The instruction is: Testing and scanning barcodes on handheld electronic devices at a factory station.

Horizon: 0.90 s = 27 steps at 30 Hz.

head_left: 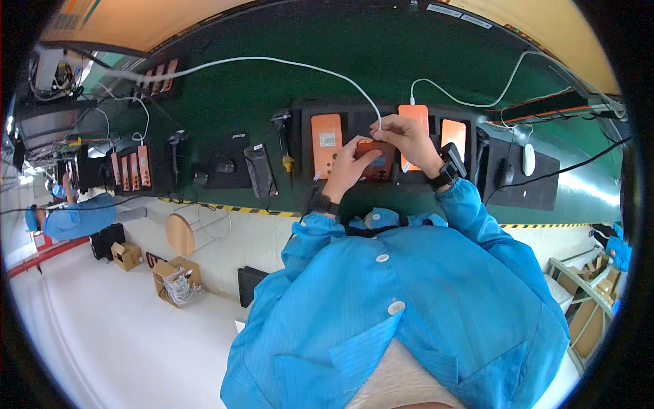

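Observation:
My left hand (346,167) is wrapped round an orange phone (380,172), its thumb lying across the phone's face. Pinched in my right hand (407,138) is the end of a white charging cable (306,63), right at the phone's far edge. Whether the plug sits in the phone's port is hidden by my fingers. Beneath both hands lies a black tray (355,109). It holds an orange phone (326,140) on the left, a second orange phone (413,117) with a white cable plugged into its far end, and another phone (454,140) with a bright screen at the right.
On the green bench, a handheld scanner (281,126) stands left of the tray, near a dark pouch (260,170). A white mouse (528,159) lies right, on a black mat (541,184). Several phones (133,169) lie farther left. Behind are a stool (180,235) and another person (82,217).

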Tool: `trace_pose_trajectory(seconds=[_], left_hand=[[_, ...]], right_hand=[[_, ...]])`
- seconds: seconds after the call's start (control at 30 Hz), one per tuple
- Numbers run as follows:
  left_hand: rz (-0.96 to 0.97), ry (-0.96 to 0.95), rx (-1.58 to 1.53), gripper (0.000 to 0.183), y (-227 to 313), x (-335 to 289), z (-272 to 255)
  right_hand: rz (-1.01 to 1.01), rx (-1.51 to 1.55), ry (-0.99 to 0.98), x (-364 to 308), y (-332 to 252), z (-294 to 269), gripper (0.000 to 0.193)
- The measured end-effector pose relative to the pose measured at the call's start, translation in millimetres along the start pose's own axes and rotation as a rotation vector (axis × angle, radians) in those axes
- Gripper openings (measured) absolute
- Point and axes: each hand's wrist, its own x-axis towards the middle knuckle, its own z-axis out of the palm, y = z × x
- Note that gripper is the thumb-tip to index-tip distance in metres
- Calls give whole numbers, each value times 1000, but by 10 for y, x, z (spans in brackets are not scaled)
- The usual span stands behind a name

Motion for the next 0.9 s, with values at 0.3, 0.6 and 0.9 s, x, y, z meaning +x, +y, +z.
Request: trace_pose_trajectory(seconds=[0.3,0.6,0.9], left_hand=[[-9,12,-70,28,-84,-56,49],[86,452,110,22,-365,-658,-271],[-185,412,-2,19,-1141,-1954,-1169]], right_hand=[[-74,-192,56,-133,17,80,21],[-13,-382,20,217,339,93,47],[12,-1181,-160,370,689,861,37]])
